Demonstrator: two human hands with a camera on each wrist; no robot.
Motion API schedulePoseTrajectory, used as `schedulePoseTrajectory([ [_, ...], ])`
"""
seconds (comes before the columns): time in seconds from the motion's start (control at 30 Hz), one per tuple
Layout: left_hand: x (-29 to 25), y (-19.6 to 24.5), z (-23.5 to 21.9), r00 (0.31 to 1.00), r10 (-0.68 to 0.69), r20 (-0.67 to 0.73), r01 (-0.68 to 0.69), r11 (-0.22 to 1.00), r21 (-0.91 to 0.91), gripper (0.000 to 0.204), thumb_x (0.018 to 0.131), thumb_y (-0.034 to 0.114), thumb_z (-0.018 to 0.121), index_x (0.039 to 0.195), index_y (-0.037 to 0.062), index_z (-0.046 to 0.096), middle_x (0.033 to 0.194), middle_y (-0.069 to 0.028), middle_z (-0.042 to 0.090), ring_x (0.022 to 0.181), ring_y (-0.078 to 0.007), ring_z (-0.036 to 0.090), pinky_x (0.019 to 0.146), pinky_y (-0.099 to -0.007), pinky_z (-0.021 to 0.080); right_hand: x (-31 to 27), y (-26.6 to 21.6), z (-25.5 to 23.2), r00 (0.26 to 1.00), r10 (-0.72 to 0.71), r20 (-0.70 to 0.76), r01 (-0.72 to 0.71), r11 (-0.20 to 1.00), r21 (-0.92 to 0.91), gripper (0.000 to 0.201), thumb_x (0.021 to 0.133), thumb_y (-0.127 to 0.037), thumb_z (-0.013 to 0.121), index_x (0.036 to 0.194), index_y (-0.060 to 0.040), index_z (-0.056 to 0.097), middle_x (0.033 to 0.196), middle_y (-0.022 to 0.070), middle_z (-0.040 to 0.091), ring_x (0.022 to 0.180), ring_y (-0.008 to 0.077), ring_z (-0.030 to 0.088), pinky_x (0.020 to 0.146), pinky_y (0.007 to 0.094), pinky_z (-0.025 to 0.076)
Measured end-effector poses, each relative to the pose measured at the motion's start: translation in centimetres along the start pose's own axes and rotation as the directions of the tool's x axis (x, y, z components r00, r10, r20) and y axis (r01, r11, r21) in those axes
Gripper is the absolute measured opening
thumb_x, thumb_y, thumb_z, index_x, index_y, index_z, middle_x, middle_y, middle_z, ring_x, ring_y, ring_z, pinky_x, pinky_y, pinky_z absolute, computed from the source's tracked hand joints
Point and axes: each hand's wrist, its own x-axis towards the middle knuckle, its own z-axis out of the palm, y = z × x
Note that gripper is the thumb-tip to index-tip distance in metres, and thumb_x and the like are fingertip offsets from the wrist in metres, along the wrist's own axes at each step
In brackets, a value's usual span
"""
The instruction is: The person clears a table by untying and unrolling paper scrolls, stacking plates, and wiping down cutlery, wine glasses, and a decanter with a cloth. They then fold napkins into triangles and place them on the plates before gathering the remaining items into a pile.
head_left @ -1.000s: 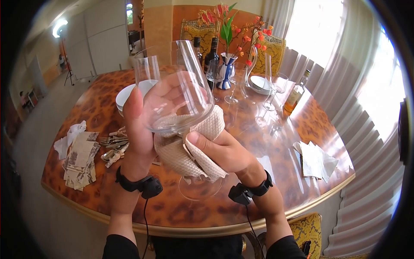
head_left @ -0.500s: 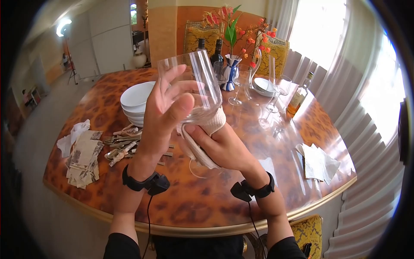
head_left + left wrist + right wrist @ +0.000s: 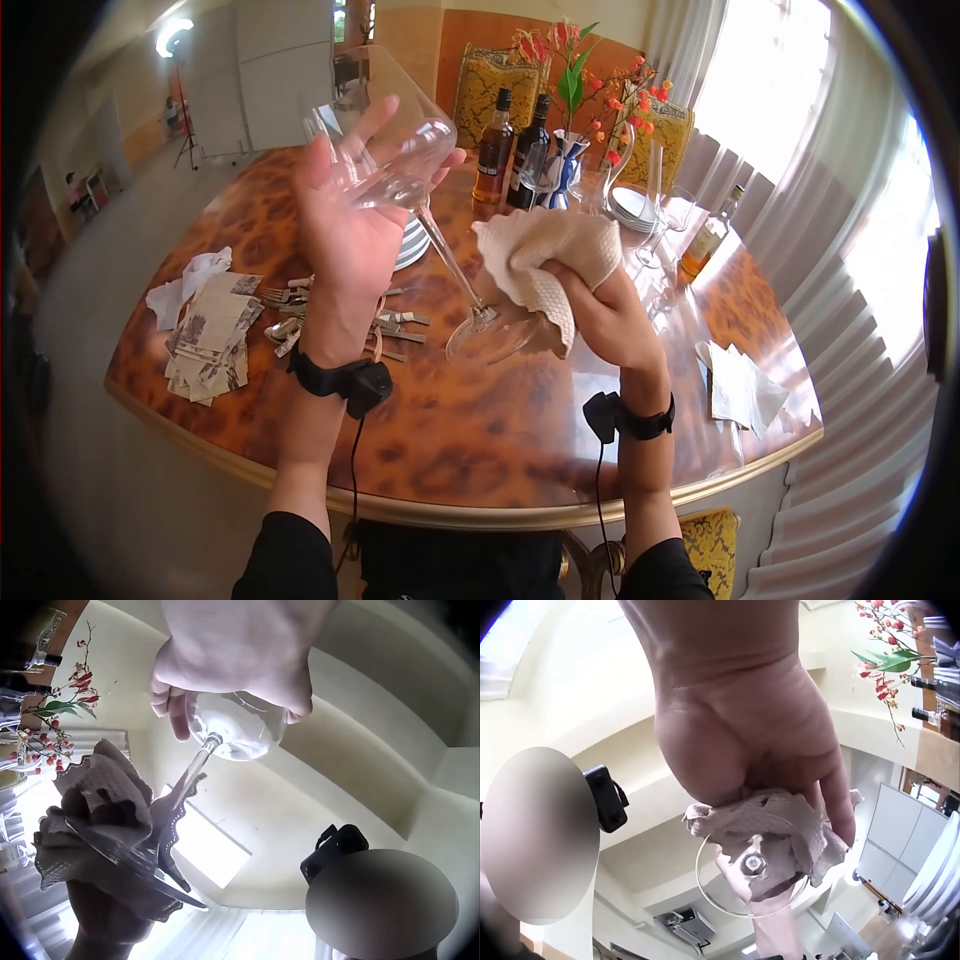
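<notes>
In the head view a clear stemmed glass (image 3: 405,165) hangs tilted above the table, its bowl cradled by my left hand (image 3: 345,235), with thumb and fingers spread around it. The stem slants down to the right, ending in a round foot. Beside that foot, my right hand (image 3: 610,315) grips a cream textured cloth (image 3: 545,250). The left wrist view has the bowl (image 3: 244,735) under my left palm (image 3: 236,649) and the cloth (image 3: 112,780) behind the foot. In the right wrist view the cloth (image 3: 780,825) bunches under my right hand (image 3: 750,735); whether it touches the foot I cannot tell.
Cutlery (image 3: 400,330) and patterned napkins (image 3: 210,340) lie at the left of the table (image 3: 450,440). White bowls stand behind my left hand. Bottles (image 3: 493,155), a flower vase (image 3: 567,165), plates (image 3: 632,207) and more glasses are at the back; white napkins (image 3: 740,385) lie right.
The cloth has come away from under the bowl, baring the stem. My right hand has moved right with it. My left hand has shifted left with the glass, which now tilts more.
</notes>
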Motion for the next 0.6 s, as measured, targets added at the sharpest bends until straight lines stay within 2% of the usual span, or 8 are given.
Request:
schedulePoseTrajectory([
  [0.07,0.1,0.6,-0.2,0.997,0.051,-0.066,-0.051,0.999,0.002,0.072,0.093,0.054,0.049,0.132,-0.0051,0.045,0.117,-0.029,0.061,0.107,-0.0438,0.062,0.098,-0.0488,0.046,-0.1,-0.3,0.3,0.934,0.183,-0.308,-0.126,0.972,0.197,0.023,0.099,-0.006,0.047,0.115,0.0042,0.058,0.106,0.0077,0.064,0.093,0.0138,0.061,0.083,0.0282,0.049],
  [0.1,0.1,0.7,-0.1,0.986,0.096,-0.133,-0.096,0.995,0.009,0.069,0.094,0.053,0.049,0.132,-0.0048,0.044,0.119,-0.029,0.06,0.107,-0.0438,0.062,0.096,-0.0475,0.047,0.2,-0.5,0.6,0.886,0.205,-0.417,-0.081,0.952,0.296,0.024,0.099,-0.01,0.047,0.116,0.0044,0.057,0.1,0.0069,0.066,0.086,0.0131,0.064,0.078,0.0265,0.051],
  [0.13,0.1,0.6,0.2,0.986,0.097,-0.133,-0.097,0.995,0.004,0.069,0.094,0.053,0.049,0.132,-0.0048,0.044,0.119,-0.029,0.06,0.107,-0.0438,0.062,0.096,-0.0475,0.047,0.2,-1.1,0.8,0.829,0.34,-0.444,-0.12,0.883,0.453,0.029,0.102,-0.017,0.048,0.12,0.0041,0.055,0.102,0.0078,0.066,0.086,0.0154,0.065,0.078,0.0277,0.053],
  [0.23,-0.2,-0.3,1.2,0.904,0.259,-0.339,-0.226,0.965,0.134,0.073,0.093,0.056,0.048,0.134,-0.0033,0.043,0.125,-0.0274,0.056,0.115,-0.0426,0.057,0.103,-0.0495,0.041,0.4,-1.7,3.0,0.859,0.459,-0.227,-0.182,0.688,0.703,0.039,0.103,-0.026,0.049,0.128,0.0039,0.052,0.119,0.0138,0.061,0.106,0.0235,0.062,0.094,0.0366,0.049],
  [0.27,-0.5,-1.1,1.1,0.893,0.337,-0.3,-0.279,0.935,0.221,0.072,0.093,0.056,0.048,0.136,-0.0013,0.04,0.127,-0.0269,0.054,0.116,-0.0421,0.056,0.103,-0.0493,0.041,0.1,-2.3,3.9,0.823,0.546,-0.154,-0.266,0.611,0.745,0.04,0.103,-0.026,0.048,0.129,0.0051,0.05,0.119,0.0135,0.062,0.105,0.0236,0.062,0.095,0.0359,0.049],
  [0.37,-1.1,-2.8,1.1,0.86,0.493,-0.131,-0.418,0.829,0.372,0.072,0.093,0.055,0.049,0.141,0.0028,0.034,0.131,-0.0263,0.051,0.118,-0.0413,0.054,0.104,-0.0491,0.04,-0.2,-0.3,4.6,0.763,0.607,-0.221,-0.436,0.736,0.517,0.04,0.103,-0.027,0.049,0.127,0.0045,0.051,0.118,0.0127,0.062,0.103,0.0224,0.063,0.091,0.0363,0.051],
  [0.43,-1.9,-3.5,1.6,0.824,0.563,0.059,-0.533,0.736,0.418,0.079,0.091,0.056,0.052,0.146,0.0063,0.027,0.135,-0.0259,0.047,0.12,-0.0412,0.052,0.104,-0.0505,0.04,0.4,0.5,4.4,0.76,0.638,-0.123,-0.236,0.447,0.863,0.037,0.102,-0.025,0.05,0.124,0.0038,0.053,0.115,0.0114,0.063,0.101,0.0203,0.064,0.086,0.036,0.053],
  [0.6,-2.2,-2.9,2.3,0.773,0.62,0.138,-0.593,0.627,0.505,0.099,0.082,0.065,0.06,0.149,0.0035,0.021,0.134,-0.028,0.045,0.119,-0.0415,0.052,0.104,-0.0524,0.041,0.4,0.6,4.5,0.773,0.596,-0.215,-0.299,0.642,0.706,0.033,0.1,-0.024,0.056,0.12,0.0025,0.055,0.106,0.0094,0.065,0.092,0.0176,0.066,0.076,0.0325,0.054],
])
